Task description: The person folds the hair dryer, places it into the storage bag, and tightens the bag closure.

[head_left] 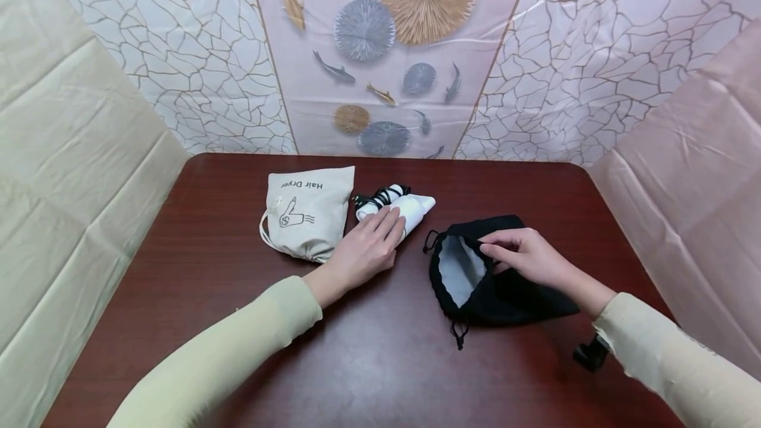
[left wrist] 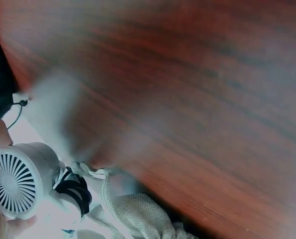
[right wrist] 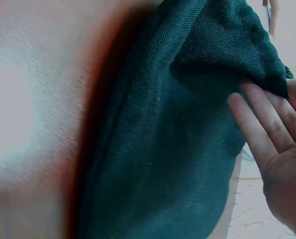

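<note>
A white hair dryer (head_left: 411,211) lies toward the back of the table, a black cord wound round its handle. My left hand (head_left: 370,246) grips its body from above, the thumb and fingers on either side of the slotted rear grille (left wrist: 13,183) in the left wrist view. To the right, a black drawstring bag (head_left: 523,299) lies with its mouth held apart, showing a grey lining. My right hand (head_left: 529,257) pinches the bag's rim between thumb and index finger, while the other fingers (right wrist: 265,119) extend along the outer cloth.
A cream drawstring pouch (head_left: 309,216) printed "Hair Dryer" lies just left of the dryer. Patterned cloth (head_left: 196,51) hangs behind the brown table (head_left: 368,368), and plain pale sheets stand along both sides.
</note>
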Motion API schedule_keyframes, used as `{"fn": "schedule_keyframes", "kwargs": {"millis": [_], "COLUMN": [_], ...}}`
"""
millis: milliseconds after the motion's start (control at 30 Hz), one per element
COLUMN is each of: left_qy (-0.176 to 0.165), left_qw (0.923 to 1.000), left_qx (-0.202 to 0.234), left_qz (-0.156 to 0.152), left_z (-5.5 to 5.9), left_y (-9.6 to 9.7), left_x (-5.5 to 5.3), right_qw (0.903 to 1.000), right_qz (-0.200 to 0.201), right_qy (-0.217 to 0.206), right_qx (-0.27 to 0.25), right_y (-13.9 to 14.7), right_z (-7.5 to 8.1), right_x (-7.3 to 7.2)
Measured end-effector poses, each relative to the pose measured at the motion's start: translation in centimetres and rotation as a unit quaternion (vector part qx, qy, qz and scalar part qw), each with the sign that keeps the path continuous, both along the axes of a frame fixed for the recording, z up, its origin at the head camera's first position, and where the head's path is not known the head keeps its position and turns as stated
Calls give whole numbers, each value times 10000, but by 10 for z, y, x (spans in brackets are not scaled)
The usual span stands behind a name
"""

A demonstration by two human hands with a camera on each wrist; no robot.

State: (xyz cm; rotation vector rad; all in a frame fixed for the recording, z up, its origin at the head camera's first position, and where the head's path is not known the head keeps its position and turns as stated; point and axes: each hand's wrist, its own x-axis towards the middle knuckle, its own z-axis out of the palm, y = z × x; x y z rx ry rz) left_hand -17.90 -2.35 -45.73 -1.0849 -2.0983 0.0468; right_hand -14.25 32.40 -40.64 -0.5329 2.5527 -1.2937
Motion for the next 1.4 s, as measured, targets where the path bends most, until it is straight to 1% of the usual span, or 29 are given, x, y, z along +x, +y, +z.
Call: {"fn": "schedule_keyframes", "kwargs": {"millis": [167,267,433,567,700,867,1000,1200,1267,1400], "left_qy": [226,288,296,439,655,812,997,1434,1511,1599], "left_qw": [9997,9994,9986,9968,9936,9896,9859,9764,9738,9710], "left_qx": [12,-25,-183,-276,-250,-243,-244,-431,-490,-524], "left_qz": [-103,-195,-389,-611,-890,-1159,-1324,-1554,-1627,-1696], "left_z": [4,7,20,30,36,37,39,46,48,52], "left_y": [-5,-9,-18,-24,-28,-31,-31,-32,-33,-36], "left_x": [8,14,25,33,40,48,54,63,65,68], "right_qw": [9995,9986,9962,9942,9909,9883,9872,9845,9844,9842], "right_qz": [62,118,111,84,100,88,101,133,159,204], "right_qy": [250,398,600,767,977,1101,1172,1350,1364,1368], "right_qx": [181,319,619,755,926,1049,1074,1112,1098,1108], "right_y": [2,3,6,8,6,1,-3,-10,-12,-15], "right_z": [8,14,25,33,39,45,48,52,53,53], "right_x": [-7,-12,-21,-29,-35,-40,-43,-47,-49,-52]}}
